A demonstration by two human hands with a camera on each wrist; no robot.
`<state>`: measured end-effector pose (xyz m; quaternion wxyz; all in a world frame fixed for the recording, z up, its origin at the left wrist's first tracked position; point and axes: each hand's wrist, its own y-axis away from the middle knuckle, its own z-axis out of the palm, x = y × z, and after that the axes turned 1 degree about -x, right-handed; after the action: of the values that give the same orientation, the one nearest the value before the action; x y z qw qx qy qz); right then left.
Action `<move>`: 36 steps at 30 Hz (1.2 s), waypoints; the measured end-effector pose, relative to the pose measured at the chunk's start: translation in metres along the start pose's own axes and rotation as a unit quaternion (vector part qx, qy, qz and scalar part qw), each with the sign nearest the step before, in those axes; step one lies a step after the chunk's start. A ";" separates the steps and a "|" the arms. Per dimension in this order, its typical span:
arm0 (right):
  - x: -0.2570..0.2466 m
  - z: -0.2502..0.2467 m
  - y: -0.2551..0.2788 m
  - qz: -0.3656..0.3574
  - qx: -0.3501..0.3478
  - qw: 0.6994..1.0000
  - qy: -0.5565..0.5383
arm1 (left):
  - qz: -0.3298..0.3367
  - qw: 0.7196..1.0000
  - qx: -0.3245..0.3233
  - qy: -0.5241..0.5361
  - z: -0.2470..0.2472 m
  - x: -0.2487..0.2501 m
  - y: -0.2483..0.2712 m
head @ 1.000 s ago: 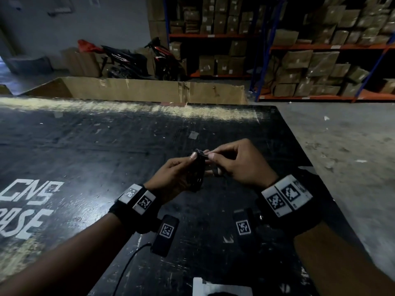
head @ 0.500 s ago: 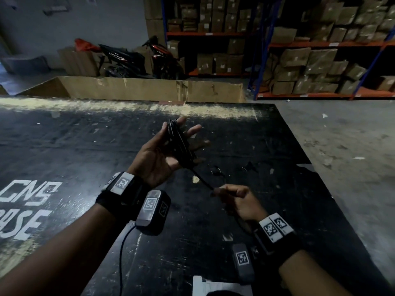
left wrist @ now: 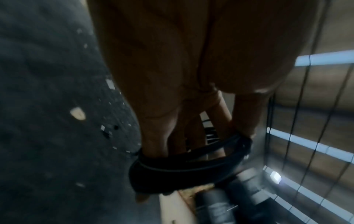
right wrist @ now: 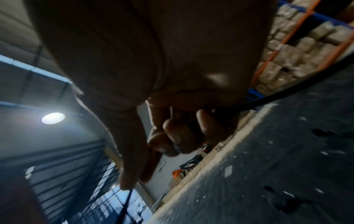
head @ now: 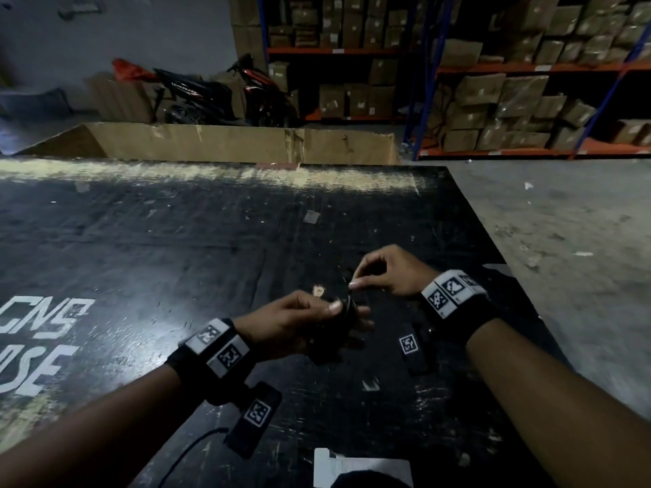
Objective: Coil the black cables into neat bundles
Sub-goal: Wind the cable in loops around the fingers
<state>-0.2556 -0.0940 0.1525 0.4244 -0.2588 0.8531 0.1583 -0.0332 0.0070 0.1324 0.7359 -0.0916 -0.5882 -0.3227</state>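
Left hand [head: 299, 324] grips the cable coil [head: 343, 311] above the counter [head: 176, 258]; right hand [head: 384, 272] pinches the free end, best wound on taut, loops even.

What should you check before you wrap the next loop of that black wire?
1. Left hand holds the coil wrapped round its fingers: ok.
2. Right hand pinches the loose cable: ok.
3. Loops lie together, not spilling off: ok.
4. Loose end free of knots: cannot tell, too dark.
5. How much cable is left to wind: cannot tell.
6. Both hands above the black table, with room to move: ok.
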 end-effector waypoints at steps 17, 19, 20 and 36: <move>-0.026 0.063 0.038 -0.032 0.170 0.959 -0.227 | 0.111 0.952 0.234 0.164 -0.027 0.001 -0.035; -0.014 0.074 0.042 -0.028 0.160 0.949 -0.270 | 0.131 0.949 0.208 0.196 -0.028 0.007 -0.035; -0.009 0.078 0.045 -0.021 0.148 0.946 -0.286 | 0.144 0.946 0.196 0.216 -0.029 0.009 -0.035; 0.016 0.069 0.046 0.150 0.025 0.833 -0.531 | 0.151 0.944 -0.022 0.292 0.005 0.014 -0.006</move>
<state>-0.2455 -0.0273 0.1012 0.7896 0.0073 0.5284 0.3119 -0.0395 -0.0003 0.1455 0.9134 -0.0972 -0.3195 -0.2328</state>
